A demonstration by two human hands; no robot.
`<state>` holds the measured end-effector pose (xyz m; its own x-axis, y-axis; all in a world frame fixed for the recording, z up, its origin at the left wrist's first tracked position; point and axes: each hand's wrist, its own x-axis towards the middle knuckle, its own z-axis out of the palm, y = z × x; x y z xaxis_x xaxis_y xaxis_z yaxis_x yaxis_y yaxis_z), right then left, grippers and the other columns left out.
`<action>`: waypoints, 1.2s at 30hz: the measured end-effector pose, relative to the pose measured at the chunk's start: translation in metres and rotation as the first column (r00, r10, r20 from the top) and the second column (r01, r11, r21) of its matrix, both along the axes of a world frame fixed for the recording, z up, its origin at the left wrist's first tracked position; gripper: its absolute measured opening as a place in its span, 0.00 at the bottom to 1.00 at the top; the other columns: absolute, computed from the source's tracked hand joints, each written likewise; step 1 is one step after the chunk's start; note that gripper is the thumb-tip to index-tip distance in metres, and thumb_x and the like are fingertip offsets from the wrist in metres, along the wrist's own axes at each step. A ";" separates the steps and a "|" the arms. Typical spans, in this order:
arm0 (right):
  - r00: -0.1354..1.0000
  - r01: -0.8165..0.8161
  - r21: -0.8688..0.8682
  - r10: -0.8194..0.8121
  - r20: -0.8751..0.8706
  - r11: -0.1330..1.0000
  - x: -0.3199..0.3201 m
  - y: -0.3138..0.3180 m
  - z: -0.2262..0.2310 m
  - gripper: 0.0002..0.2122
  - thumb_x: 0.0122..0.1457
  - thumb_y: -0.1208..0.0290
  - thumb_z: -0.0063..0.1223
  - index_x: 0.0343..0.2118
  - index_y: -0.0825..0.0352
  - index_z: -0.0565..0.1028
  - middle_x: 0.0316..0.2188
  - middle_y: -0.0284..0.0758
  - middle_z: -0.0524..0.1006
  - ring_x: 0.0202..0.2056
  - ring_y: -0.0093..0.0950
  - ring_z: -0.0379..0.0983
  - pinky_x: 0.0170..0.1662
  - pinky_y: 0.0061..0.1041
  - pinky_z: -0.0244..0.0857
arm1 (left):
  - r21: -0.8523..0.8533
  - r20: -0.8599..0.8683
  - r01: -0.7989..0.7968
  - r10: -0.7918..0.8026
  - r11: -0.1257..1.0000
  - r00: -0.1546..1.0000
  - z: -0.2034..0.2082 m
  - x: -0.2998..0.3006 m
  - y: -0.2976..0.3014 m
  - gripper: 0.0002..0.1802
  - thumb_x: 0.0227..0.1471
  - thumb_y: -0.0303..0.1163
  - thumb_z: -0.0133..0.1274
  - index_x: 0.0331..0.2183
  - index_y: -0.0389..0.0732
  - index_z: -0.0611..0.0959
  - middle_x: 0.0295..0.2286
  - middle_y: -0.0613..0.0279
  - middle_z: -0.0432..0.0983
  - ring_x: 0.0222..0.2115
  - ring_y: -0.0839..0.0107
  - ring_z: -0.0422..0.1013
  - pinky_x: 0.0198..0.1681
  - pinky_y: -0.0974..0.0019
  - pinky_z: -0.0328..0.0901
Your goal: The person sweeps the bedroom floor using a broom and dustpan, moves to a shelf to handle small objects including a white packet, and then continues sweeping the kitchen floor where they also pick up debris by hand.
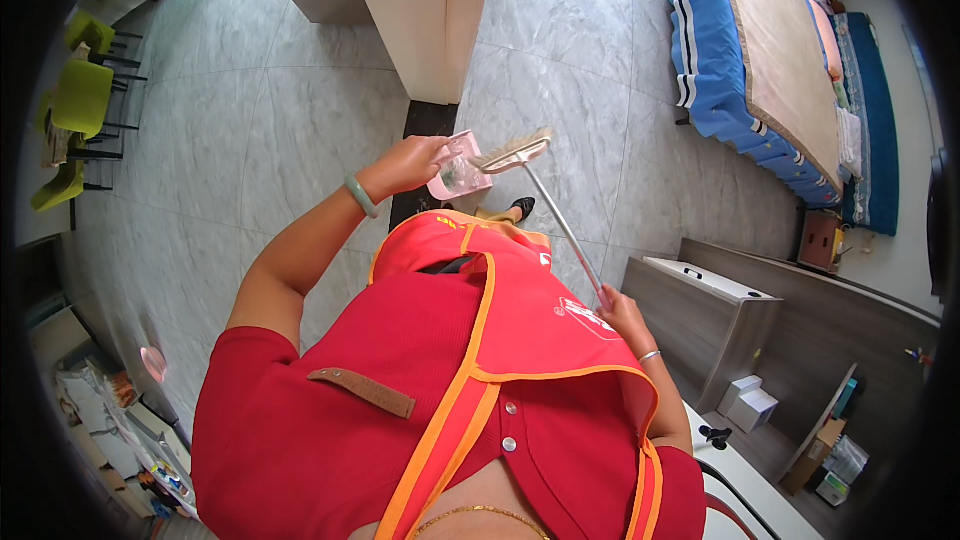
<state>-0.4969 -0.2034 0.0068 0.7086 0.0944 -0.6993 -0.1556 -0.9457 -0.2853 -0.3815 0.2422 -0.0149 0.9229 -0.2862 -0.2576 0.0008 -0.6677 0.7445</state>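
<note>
My left hand [405, 165], with a pale green bangle at its wrist, is closed at the edge of a pink dustpan [470, 183]. The exact grip is partly hidden by the hand. Some dark debris shows inside the pan. My right hand [624, 318] is wrapped round the thin grey handle of a broom [566, 223]. The handle slants up and to the left from that hand. Its pink-and-white head, with pale bristles [518, 142] turned upward, is raised right beside the dustpan and overlaps its right edge in view.
A door edge [455, 30] and dark threshold strip [424, 122] stand ahead. A bed with a blue skirt [715, 90] is at far right, a grey cabinet [690, 315] at near right. Green chairs [82, 98] line the far left. Grey marble-look tiles [560, 70] cover the floor.
</note>
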 end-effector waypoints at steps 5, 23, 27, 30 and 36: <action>0.997 -0.008 -0.119 0.017 0.076 0.993 0.009 0.001 -0.002 0.21 0.45 0.69 0.48 0.46 0.64 0.64 0.34 0.48 0.72 0.39 0.44 0.67 0.41 0.36 0.61 | -0.034 -0.008 -0.051 0.050 0.998 0.999 0.006 -0.017 0.012 0.16 0.43 0.28 0.45 0.38 0.36 0.72 0.29 0.46 0.71 0.30 0.52 0.68 0.32 0.60 0.62; 0.141 0.944 0.247 -0.407 -0.903 -0.221 0.054 0.001 -0.058 0.06 0.53 0.76 0.42 0.33 0.68 0.62 0.21 0.32 0.64 0.14 0.13 0.59 0.14 0.11 0.56 | 0.106 0.018 -0.300 0.300 0.948 0.954 0.032 -0.064 0.052 0.15 0.41 0.29 0.44 0.37 0.44 0.72 0.29 0.53 0.72 0.29 0.52 0.68 0.31 0.59 0.62; 0.058 0.850 0.123 -0.139 -0.989 -0.513 0.048 0.008 -0.079 0.07 0.54 0.71 0.42 0.31 0.69 0.63 0.20 0.31 0.65 0.16 0.14 0.60 0.14 0.11 0.56 | 0.152 0.036 -0.413 0.412 0.898 0.910 0.047 -0.071 0.070 0.19 0.40 0.28 0.44 0.40 0.44 0.71 0.30 0.52 0.72 0.31 0.53 0.68 0.34 0.62 0.63; 0.260 0.966 0.227 -0.520 -0.814 0.127 0.041 0.016 -0.102 0.10 0.55 0.65 0.38 0.33 0.67 0.61 0.19 0.34 0.65 0.15 0.20 0.60 0.13 0.18 0.59 | 0.167 0.027 -0.432 0.434 0.886 0.901 0.054 -0.072 0.088 0.21 0.39 0.28 0.45 0.40 0.42 0.71 0.34 0.51 0.71 0.34 0.54 0.68 0.36 0.63 0.63; 0.745 0.626 0.091 -0.559 -0.364 0.775 0.012 0.073 -0.151 0.13 0.55 0.64 0.31 0.34 0.70 0.61 0.16 0.33 0.64 0.13 0.27 0.61 0.15 0.27 0.60 | 0.203 -0.075 -0.378 0.399 0.903 0.914 0.072 -0.055 0.131 0.21 0.41 0.27 0.46 0.42 0.37 0.70 0.35 0.50 0.71 0.35 0.56 0.68 0.38 0.64 0.62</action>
<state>-0.4845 -0.1300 -0.1445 0.4254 -0.1160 -0.8975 -0.7735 -0.5615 -0.2940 -0.4368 0.3728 0.0570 0.9134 0.1503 -0.3784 0.3634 -0.7198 0.5914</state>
